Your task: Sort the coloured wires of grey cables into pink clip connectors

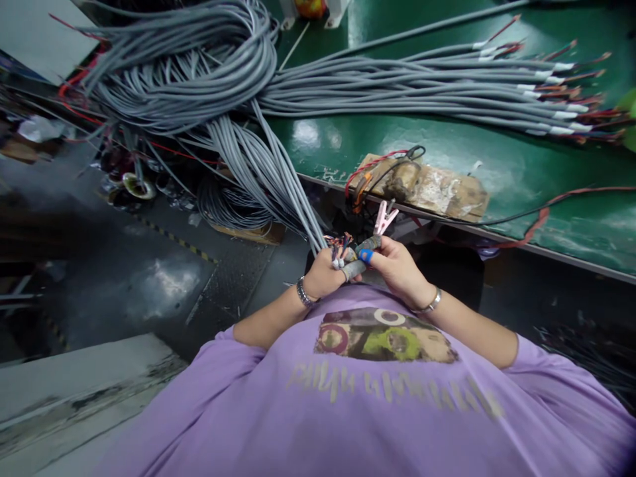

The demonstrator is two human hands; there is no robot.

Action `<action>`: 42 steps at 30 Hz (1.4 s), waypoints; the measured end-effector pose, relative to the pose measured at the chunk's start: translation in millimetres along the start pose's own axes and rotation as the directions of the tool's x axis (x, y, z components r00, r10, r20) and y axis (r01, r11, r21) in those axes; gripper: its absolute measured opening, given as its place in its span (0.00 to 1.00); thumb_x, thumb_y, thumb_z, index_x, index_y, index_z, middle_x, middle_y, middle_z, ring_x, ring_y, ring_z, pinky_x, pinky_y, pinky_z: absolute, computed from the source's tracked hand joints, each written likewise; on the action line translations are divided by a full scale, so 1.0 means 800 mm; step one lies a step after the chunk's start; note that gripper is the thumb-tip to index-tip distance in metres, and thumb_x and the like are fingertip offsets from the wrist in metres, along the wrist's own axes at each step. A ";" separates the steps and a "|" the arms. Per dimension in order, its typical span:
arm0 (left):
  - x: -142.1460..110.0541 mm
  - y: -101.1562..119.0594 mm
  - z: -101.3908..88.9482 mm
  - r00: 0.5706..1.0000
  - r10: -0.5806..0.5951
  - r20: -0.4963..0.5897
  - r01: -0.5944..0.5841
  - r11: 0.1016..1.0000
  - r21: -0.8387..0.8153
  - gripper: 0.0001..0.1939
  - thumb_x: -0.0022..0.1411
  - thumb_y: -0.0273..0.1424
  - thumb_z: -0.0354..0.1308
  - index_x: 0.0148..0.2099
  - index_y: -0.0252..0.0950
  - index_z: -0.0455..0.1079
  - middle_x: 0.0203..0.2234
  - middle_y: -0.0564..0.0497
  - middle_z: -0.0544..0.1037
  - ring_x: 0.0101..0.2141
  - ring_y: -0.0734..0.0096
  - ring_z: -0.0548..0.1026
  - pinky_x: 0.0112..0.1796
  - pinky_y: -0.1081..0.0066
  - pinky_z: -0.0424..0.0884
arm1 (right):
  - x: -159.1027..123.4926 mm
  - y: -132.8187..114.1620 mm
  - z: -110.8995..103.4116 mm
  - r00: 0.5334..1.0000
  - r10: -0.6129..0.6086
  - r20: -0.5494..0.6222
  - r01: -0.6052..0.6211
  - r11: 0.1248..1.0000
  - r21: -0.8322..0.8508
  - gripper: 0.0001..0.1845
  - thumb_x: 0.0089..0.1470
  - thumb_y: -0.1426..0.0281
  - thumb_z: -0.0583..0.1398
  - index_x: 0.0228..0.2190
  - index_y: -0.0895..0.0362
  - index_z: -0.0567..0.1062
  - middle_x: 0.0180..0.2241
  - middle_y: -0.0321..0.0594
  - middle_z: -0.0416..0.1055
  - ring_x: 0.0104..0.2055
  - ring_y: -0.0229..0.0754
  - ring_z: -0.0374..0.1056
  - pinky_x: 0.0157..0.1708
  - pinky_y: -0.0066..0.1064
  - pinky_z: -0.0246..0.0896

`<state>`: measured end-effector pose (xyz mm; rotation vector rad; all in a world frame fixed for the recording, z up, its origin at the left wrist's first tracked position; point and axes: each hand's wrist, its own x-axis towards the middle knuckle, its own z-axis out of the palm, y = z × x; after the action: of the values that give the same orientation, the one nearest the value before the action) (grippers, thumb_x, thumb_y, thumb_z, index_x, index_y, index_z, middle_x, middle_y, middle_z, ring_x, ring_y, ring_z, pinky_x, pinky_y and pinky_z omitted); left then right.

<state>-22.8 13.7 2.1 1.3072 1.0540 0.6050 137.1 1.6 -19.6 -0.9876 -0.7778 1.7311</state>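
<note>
My left hand (pixel 325 270) is closed around the ends of a bunch of grey cables (pixel 293 199), whose stripped coloured wire tips (pixel 340 244) stick up above my fist. My right hand (pixel 395 265) is closed too, with taped fingertips, one blue, pinching at the wire tips. A pink tool (pixel 384 217) rises from my right hand's fingers. Both hands meet close in front of my purple shirt, just off the bench edge. Each wrist wears a metal bracelet.
A green workbench (pixel 497 165) holds a long bundle of grey cables (pixel 422 86) with stripped ends at the right. A worn wooden block (pixel 437 189) with red and black wires sits at the bench edge. More cable coils (pixel 173 73) hang at the left above a dark floor.
</note>
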 end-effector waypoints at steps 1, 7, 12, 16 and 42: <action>-0.001 -0.001 0.001 1.000 0.004 -0.021 -0.005 1.000 -0.008 0.17 0.49 0.41 0.70 0.24 0.33 0.72 0.18 0.49 0.77 0.19 0.74 0.74 0.24 0.74 0.72 | 0.000 0.002 0.000 0.999 0.004 -0.032 -0.005 1.000 -0.011 0.17 0.41 0.61 0.72 0.26 0.56 0.73 0.21 0.32 0.71 0.21 0.35 0.66 0.24 0.30 0.61; -0.002 -0.018 0.007 0.965 0.054 -0.257 -0.087 0.989 -0.121 0.18 0.54 0.45 0.65 0.26 0.34 0.72 0.19 0.51 0.77 0.19 0.76 0.72 0.23 0.75 0.70 | 0.005 0.001 0.004 0.991 0.059 -0.124 -0.052 0.997 0.056 0.18 0.37 0.60 0.73 0.24 0.57 0.74 0.22 0.32 0.70 0.22 0.32 0.60 0.22 0.26 0.58; -0.001 -0.028 0.008 0.951 0.066 -0.303 -0.117 0.981 -0.153 0.18 0.56 0.44 0.64 0.26 0.34 0.71 0.18 0.52 0.77 0.18 0.78 0.71 0.23 0.76 0.69 | 0.004 -0.005 0.005 0.992 0.089 -0.089 -0.078 0.989 0.123 0.19 0.38 0.59 0.73 0.28 0.57 0.76 0.24 0.32 0.71 0.22 0.30 0.59 0.23 0.25 0.58; 0.002 -0.032 0.008 0.924 0.054 -0.379 -0.134 0.973 -0.189 0.17 0.55 0.44 0.65 0.26 0.35 0.71 0.18 0.53 0.76 0.18 0.78 0.71 0.22 0.76 0.68 | 0.002 -0.004 -0.001 0.996 0.078 -0.035 -0.075 0.995 0.072 0.22 0.37 0.59 0.74 0.33 0.57 0.77 0.29 0.34 0.74 0.25 0.31 0.62 0.25 0.26 0.61; 0.007 -0.026 0.020 0.929 0.095 -0.358 -0.164 0.972 -0.168 0.14 0.56 0.40 0.65 0.28 0.35 0.71 0.18 0.54 0.75 0.19 0.78 0.71 0.22 0.77 0.69 | 0.000 -0.008 -0.010 0.994 0.034 -0.100 -0.026 0.997 0.077 0.20 0.34 0.60 0.75 0.26 0.56 0.75 0.26 0.33 0.72 0.24 0.32 0.60 0.25 0.28 0.58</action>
<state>-10.7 6.5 -20.6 1.1260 1.1650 1.0446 146.8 3.8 -17.7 -1.0313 -0.6313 1.7096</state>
